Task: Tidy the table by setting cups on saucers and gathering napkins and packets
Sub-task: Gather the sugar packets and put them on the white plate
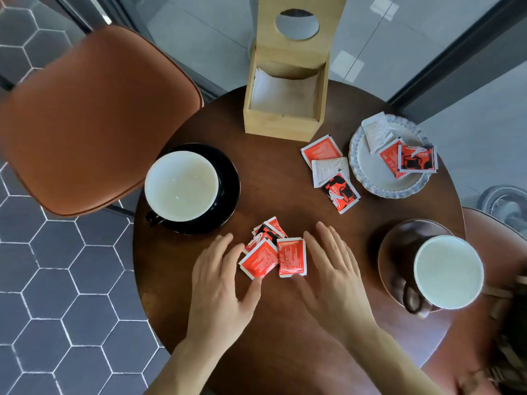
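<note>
Now packet-gathering step: left hand [219,283] and right hand [330,269], flat and apart, flank red packets [273,252]. Next probably needs them scooped together toward the plate [370,172].

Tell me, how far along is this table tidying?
Done: the black cup sits on its black saucer, and the brown cup on its brown saucer. In hand: the left hand and right hand flank a near pile of red packets, fingers straight. Left: loose packets lie beside the white plate, which holds a few already.
</note>
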